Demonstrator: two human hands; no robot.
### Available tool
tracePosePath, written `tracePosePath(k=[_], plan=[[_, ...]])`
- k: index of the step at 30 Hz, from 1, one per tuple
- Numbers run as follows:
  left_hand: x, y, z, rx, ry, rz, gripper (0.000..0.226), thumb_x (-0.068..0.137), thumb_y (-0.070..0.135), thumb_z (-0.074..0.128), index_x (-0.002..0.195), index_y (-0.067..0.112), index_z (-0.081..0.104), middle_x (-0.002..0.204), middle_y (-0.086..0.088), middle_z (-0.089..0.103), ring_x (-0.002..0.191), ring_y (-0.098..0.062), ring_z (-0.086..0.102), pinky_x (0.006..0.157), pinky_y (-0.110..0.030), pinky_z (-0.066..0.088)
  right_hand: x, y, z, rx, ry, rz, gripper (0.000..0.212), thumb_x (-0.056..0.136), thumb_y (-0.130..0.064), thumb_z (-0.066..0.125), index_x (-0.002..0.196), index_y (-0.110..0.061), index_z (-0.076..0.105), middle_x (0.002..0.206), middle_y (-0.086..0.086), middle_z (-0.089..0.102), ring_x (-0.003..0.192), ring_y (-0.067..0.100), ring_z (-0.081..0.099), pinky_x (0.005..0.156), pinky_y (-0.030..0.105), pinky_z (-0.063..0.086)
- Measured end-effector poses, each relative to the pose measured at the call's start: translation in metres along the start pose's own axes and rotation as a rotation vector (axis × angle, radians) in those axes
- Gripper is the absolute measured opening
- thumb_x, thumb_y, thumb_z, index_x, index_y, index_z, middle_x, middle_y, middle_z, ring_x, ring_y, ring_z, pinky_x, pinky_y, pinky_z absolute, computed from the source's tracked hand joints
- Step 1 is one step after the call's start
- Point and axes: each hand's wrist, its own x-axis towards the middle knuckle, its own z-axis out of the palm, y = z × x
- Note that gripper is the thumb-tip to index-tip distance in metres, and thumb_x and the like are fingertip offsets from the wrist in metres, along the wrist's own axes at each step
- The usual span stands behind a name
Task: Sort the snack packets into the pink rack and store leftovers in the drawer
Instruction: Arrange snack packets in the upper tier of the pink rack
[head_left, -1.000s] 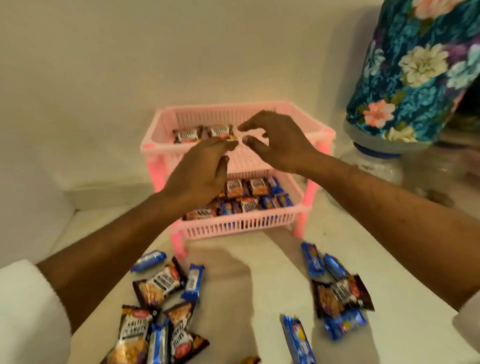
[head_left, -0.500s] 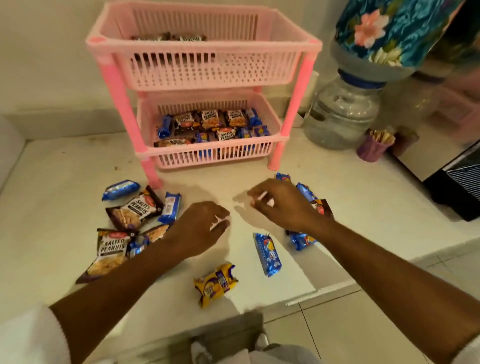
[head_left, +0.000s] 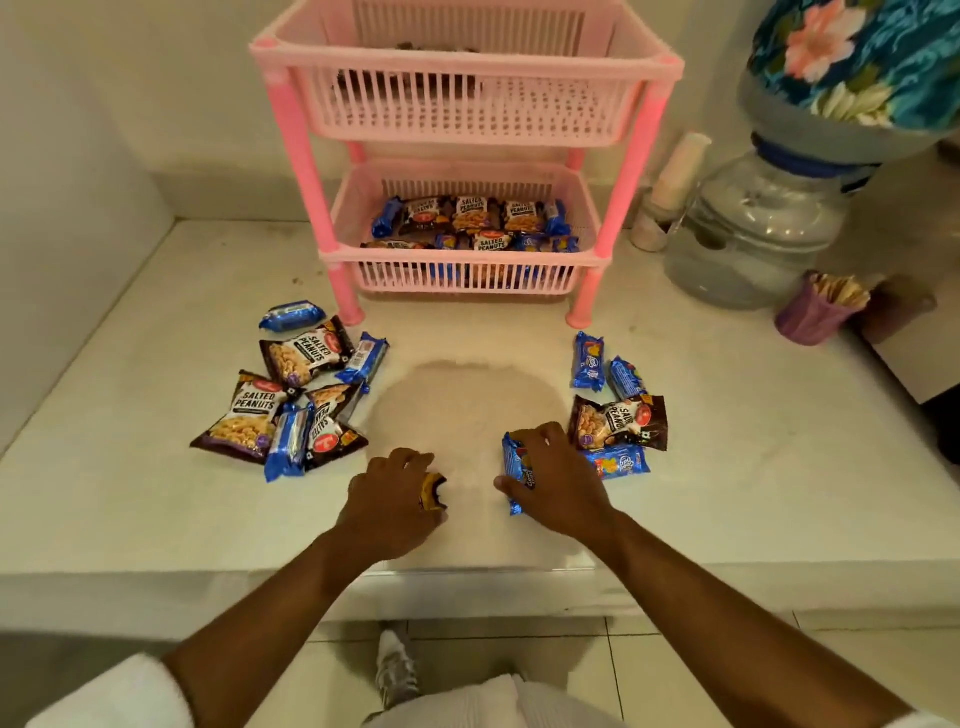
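A two-tier pink rack (head_left: 618, 218) stands at the back of the white counter. Its lower basket holds several peanut and blue biscuit packets (head_left: 478, 226); dark packets show through the upper basket's slats. My left hand (head_left: 389, 499) is closed over a yellow packet (head_left: 434, 491) near the front edge. My right hand (head_left: 556, 480) grips a blue biscuit packet (head_left: 514, 467) lying on the counter. A pile of salted-peanut and blue packets (head_left: 291, 395) lies to the left. A smaller group (head_left: 615, 410) lies to the right.
A water dispenser jar (head_left: 753, 244) with a floral-covered bottle (head_left: 857, 57) stands at the right. A purple cup of sticks (head_left: 810, 317) sits beside it. A white wall (head_left: 67, 208) borders the counter's left. Tiled floor and my shoe (head_left: 397, 670) show below the counter edge.
Both hands came down from the rack's top basket to the counter front. The left closed over the yellow packet and the right onto the blue packet.
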Motion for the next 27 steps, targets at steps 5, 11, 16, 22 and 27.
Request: tracePosePath(k=[5, 11, 16, 22, 27], plan=[[-0.007, -0.001, 0.005, -0.087, 0.009, -0.037, 0.089, 0.082, 0.033, 0.076, 0.155, 0.02, 0.026, 0.152, -0.007, 0.035, 0.137, -0.028, 0.039, 0.111, -0.035, 0.039, -0.002, 0.005, 0.008, 0.06, 0.028, 0.019, 0.074, 0.081, -0.057, 0.073, 0.141, -0.025, 0.044, 0.136, 0.003, 0.037, 0.111, 0.022, 0.059, 0.089, 0.033, 0.055], [-0.002, 0.009, 0.001, -0.116, 0.065, -0.067, 0.059, 0.083, 0.036, 0.074, 0.134, 0.018, 0.051, 0.125, -0.007, 0.056, 0.115, -0.025, 0.055, 0.095, -0.037, 0.047, 0.006, 0.008, 0.007, 0.031, -0.019, 0.022, 0.076, 0.08, -0.055, 0.074, 0.142, -0.027, 0.039, 0.129, 0.002, 0.047, 0.108, 0.018, 0.059, 0.088, 0.03, 0.052], [0.015, 0.018, -0.008, -0.239, 0.083, -0.084, 0.056, 0.083, 0.041, 0.074, 0.13, 0.021, 0.052, 0.121, -0.003, 0.056, 0.109, -0.02, 0.057, 0.091, -0.03, 0.047, 0.013, 0.01, -0.002, 0.073, -0.043, 0.013, 0.075, 0.082, -0.046, 0.074, 0.145, -0.028, 0.037, 0.131, 0.002, 0.056, 0.114, 0.019, 0.058, 0.092, 0.036, 0.053], [0.045, 0.04, -0.048, -0.466, 0.216, -0.028, 0.054, 0.074, 0.049, 0.079, 0.115, 0.024, 0.053, 0.101, 0.006, 0.06, 0.093, -0.013, 0.061, 0.07, -0.023, 0.042, 0.032, 0.002, -0.037, 0.404, 0.078, 0.077, 0.079, 0.076, -0.045, 0.082, 0.144, -0.022, 0.048, 0.111, -0.014, 0.06, 0.089, 0.005, 0.066, 0.079, 0.03, 0.059], [0.064, 0.063, -0.118, -0.578, 0.369, 0.139, 0.044, 0.075, 0.049, 0.078, 0.105, 0.032, 0.049, 0.092, 0.014, 0.059, 0.083, -0.003, 0.059, 0.065, -0.019, 0.044, 0.057, -0.029, -0.093, 0.597, 0.283, 0.024, 0.071, 0.071, -0.042, 0.087, 0.134, -0.028, 0.056, 0.101, -0.018, 0.064, 0.082, 0.006, 0.069, 0.065, 0.027, 0.062]])
